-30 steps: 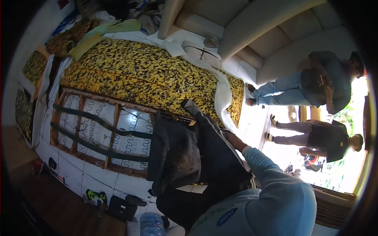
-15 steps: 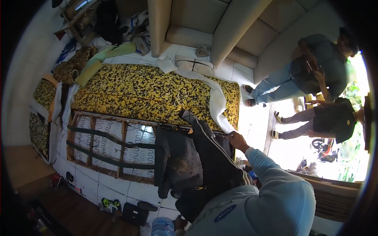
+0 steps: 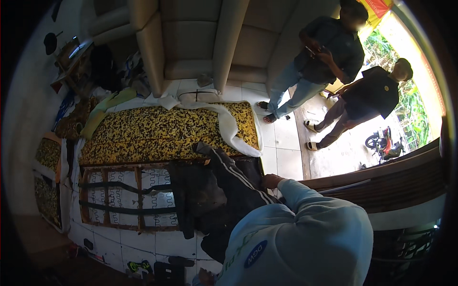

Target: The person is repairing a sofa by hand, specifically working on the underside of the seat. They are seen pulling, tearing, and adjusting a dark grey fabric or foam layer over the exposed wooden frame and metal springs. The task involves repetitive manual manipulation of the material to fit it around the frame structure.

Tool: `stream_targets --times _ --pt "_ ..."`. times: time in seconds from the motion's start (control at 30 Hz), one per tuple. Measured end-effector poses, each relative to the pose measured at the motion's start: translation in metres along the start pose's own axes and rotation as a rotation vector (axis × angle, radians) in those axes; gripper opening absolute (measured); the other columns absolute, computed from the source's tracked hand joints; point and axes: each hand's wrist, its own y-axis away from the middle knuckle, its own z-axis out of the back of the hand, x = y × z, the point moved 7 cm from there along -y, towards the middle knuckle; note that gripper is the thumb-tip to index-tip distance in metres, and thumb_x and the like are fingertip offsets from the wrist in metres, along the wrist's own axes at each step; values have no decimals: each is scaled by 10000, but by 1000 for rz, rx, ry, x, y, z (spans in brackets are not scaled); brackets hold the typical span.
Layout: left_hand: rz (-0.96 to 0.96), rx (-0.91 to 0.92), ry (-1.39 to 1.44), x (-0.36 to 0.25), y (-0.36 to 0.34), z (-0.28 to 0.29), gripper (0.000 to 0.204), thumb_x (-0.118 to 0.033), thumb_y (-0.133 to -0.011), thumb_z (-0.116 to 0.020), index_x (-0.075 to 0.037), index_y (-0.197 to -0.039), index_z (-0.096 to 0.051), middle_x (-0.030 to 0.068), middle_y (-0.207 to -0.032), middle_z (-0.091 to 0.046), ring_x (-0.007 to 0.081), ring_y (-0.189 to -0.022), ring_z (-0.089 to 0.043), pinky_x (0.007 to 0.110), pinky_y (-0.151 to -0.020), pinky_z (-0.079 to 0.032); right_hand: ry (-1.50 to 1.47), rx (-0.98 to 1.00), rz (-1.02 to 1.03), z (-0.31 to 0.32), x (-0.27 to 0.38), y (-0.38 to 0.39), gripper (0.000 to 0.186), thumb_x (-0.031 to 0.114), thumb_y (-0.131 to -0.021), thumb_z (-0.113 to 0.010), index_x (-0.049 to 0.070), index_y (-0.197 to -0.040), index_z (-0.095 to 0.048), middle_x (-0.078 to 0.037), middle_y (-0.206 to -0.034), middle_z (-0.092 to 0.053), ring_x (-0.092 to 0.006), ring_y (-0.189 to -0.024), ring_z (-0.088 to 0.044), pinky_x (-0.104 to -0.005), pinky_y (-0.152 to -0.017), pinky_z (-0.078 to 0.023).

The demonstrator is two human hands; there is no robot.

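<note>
My right hand (image 3: 272, 181) is closed at the right edge of the wooden frame, by the black covering (image 3: 249, 169); what its fingers grip is hidden. At the lower edge, a small patch of skin that may be my left hand (image 3: 206, 277) shows, its fingers unclear. My leg in striped black trousers (image 3: 234, 170) stretches over the frame to the yellow-and-black speckled foam (image 3: 167, 126). A white padding strip (image 3: 228, 125) lies across the foam's right end. Left of my leg, the seat frame (image 3: 139, 195) shows zigzag springs and dark green webbing.
Two people stand to the right, one in jeans (image 3: 296, 90), another in a black shirt (image 3: 377, 93) outside. Tall beige upholstered seats (image 3: 191, 43) line the back. A green power tool (image 3: 139, 266) and a black case (image 3: 169, 272) lie on white tiles. A slatted wooden piece (image 3: 381, 186) stands right.
The view has swung, shifting the scene leftward. My right hand has moved from beside the white strip's end toward me along the frame's right edge. The strip stays on the foam.
</note>
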Motion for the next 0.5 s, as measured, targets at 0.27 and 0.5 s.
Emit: stream_targets --times 0.27,0.5 --pt "9 64 -99 -80 -3 -89 524 -340 -1029 -616 -27 -1445 -555 159 -1335 -653 332 -1216 -643 495 -1009 -486 -215 -245 44 137 20 -63 316 265 -944 -588 27 -995 -790 -209 -1084 -778 -386 -1041 -752 -514 -915 -590" --pt "-64 74 192 -116 22 -130 493 -258 -1019 -648 11 -1428 -586 178 -1241 -703 311 -1136 -705 449 -980 -534 -59 -283 260 198 -56 -143 308 246 -994 -565 47 -1152 -739 -204 -1126 -752 -373 -1048 -719 -489 -923 -565"
